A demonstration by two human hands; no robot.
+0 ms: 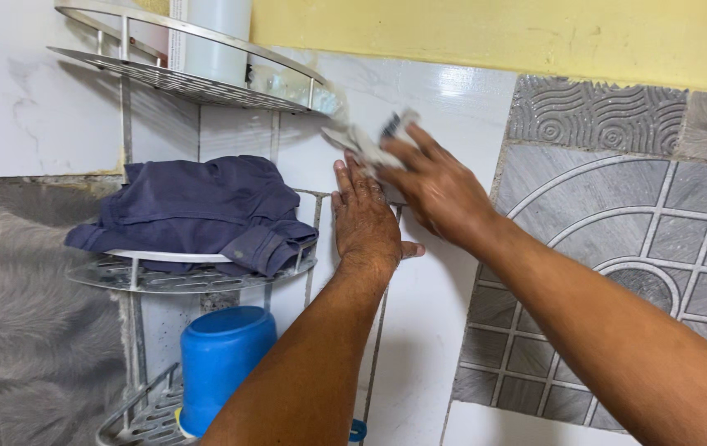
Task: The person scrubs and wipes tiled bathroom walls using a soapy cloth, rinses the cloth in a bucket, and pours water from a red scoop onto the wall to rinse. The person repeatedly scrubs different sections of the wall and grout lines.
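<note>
Right hand (436, 186) closed on a crumpled cloth (367, 144) against the white tile wall (444, 99), left hand (364, 219) flat and spread on the tile just below, rack (196, 281) beside held a folded blue garment (196, 206), white bottle (217, 37) on top shelf, blue container (220, 359) on the bottom.

top shelf (163, 78): white bottle (217, 37) | middle shelf (163, 279): folded dark blue cloth (196, 211) | bottom shelf (143, 417): blue container (221, 363)

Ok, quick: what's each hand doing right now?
Left hand: open, flat against the white wall tile.
Right hand: closed on a crumpled cloth.
</note>
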